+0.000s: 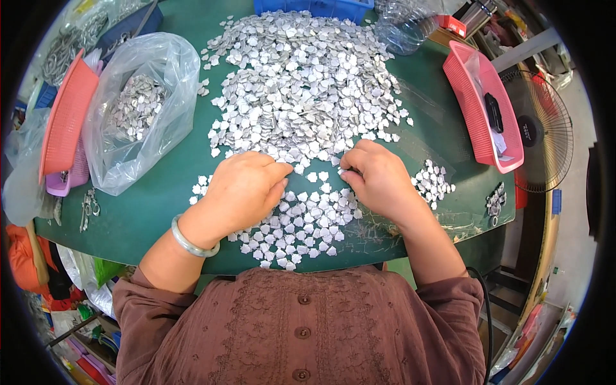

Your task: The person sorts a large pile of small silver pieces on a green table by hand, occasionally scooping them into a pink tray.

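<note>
A large heap of small flat silver metal pieces [301,83] with notched edges covers the middle of the green table [417,240]. At the heap's near edge, my left hand [247,189], with a pale bangle [186,239] on its wrist, has its fingers curled and thumb close to the forefinger; what they pinch is hidden. Level with it, my right hand [378,176] is closed in a pinch, a small silver piece [341,171] at its fingertips. Between my forearms lies a looser spread of the same pieces [298,224], mostly one layer deep.
A clear plastic bag [176,70] of similar pieces stands at left, beside a tilted red basket [67,115]. To the right are a small pile of pieces [434,181], a pink basket [459,83] and a fan [545,131]. A blue tray [311,8] sits behind the heap.
</note>
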Motion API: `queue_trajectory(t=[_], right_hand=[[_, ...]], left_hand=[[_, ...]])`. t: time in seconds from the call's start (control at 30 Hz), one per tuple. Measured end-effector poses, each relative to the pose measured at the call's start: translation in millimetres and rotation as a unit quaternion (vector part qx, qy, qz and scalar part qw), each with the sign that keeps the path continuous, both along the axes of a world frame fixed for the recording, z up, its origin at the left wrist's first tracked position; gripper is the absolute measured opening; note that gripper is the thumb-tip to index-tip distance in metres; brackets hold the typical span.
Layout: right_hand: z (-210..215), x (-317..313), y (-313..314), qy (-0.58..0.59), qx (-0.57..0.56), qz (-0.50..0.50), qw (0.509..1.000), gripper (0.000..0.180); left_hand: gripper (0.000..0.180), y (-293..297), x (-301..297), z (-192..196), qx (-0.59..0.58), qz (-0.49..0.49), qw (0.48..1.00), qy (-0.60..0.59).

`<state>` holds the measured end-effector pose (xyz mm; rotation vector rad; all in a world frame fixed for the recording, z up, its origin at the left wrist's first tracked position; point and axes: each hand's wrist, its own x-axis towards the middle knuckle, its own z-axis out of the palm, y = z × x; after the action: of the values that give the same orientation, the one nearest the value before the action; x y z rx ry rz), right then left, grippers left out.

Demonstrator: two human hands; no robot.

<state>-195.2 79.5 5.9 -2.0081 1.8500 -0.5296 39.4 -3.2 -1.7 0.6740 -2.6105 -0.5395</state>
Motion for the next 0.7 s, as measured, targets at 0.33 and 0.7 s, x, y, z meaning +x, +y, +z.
queue_trajectory(t=[0.33,0.7], right_hand=[[9.8,-17.2,6.5,-0.109,0.03,-0.053,0.992,0.01],[19.3,-42.7,21.9,0.079,-0.094,-0.052,0.991,0.014]], left_hand=[[0.019,-3.0,2.0,-3.8,-0.005,-0.003,1.0,0.022],[0.028,4.4,-1.8,-0.1,0.026,-0.007,0.999,-0.043]])
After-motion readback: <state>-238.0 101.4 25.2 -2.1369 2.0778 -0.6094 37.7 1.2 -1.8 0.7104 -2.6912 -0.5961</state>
